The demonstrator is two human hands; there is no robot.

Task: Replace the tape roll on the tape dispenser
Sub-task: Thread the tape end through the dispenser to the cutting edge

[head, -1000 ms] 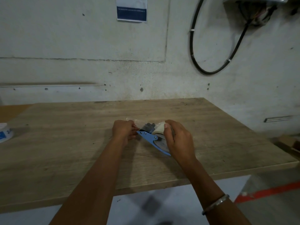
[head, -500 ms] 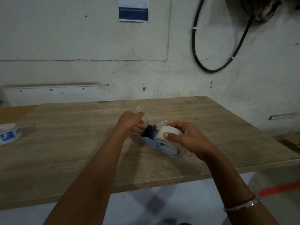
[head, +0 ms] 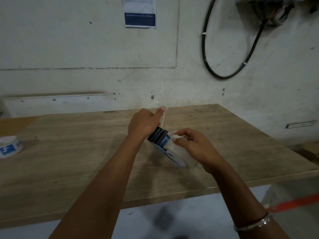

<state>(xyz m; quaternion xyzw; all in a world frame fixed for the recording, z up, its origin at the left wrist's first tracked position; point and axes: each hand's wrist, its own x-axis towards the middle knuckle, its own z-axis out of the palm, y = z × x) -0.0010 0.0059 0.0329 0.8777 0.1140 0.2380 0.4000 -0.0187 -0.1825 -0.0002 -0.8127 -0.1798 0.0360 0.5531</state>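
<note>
Gripping the black handle end of the blue tape dispenser [head: 165,149], the left hand [head: 144,123] is closed around it, with a strip of clear tape [head: 163,116] running up past its raised thumb. The right hand [head: 195,145] curls its fingers over the clear tape roll [head: 174,149] seated on the dispenser — both held low above the middle of the wooden desk [head: 69,152]. A second tape roll [head: 9,147], white with blue print, lies at the desk's far left edge — well apart. A bracelet [head: 253,223] circles the right wrist.
</note>
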